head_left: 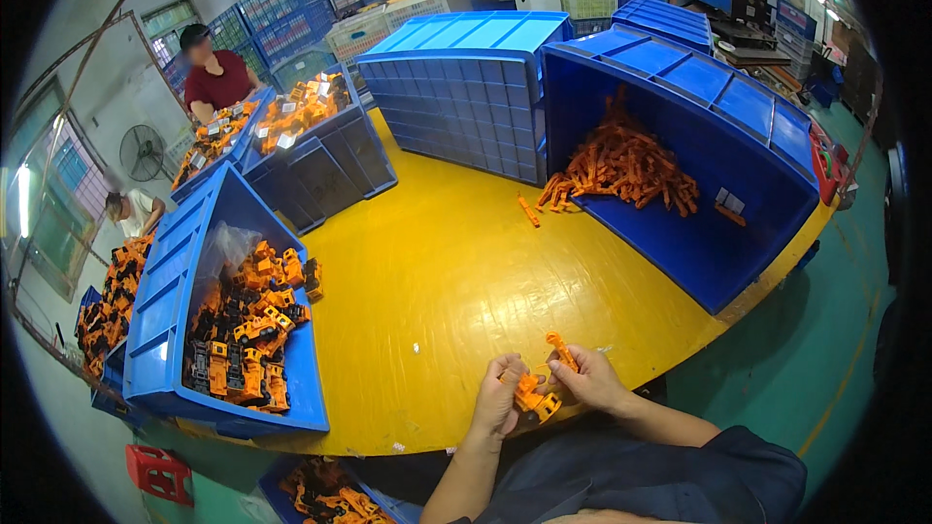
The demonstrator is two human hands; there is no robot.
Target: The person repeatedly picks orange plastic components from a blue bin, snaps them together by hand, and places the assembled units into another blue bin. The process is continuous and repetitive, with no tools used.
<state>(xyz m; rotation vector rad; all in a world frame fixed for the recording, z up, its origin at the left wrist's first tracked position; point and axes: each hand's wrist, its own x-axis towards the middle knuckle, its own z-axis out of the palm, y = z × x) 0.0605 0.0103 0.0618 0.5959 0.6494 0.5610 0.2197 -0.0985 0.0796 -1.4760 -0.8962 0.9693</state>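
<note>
Close to the table's near edge, my left hand [495,398] is closed around an orange toy truck [534,398]. Just right of it, my right hand [594,380] pinches a long, thin orange plastic part [560,350], held upright above the truck. A pile of similar long orange parts [621,170] spills from a tipped blue bin [718,233] at the right. One loose orange part [528,211] lies on the yellow table [437,281]. At the left, another tipped blue bin [160,330] holds many orange and black toy trucks [252,330].
A blue bin [466,116] lies on its side at the back. Beside it, a grey-blue bin [320,175] is heaped with bagged orange toys. More toys fill a bin [330,495] below the near edge. Two people work at the far left. A red stool [158,473] stands lower left.
</note>
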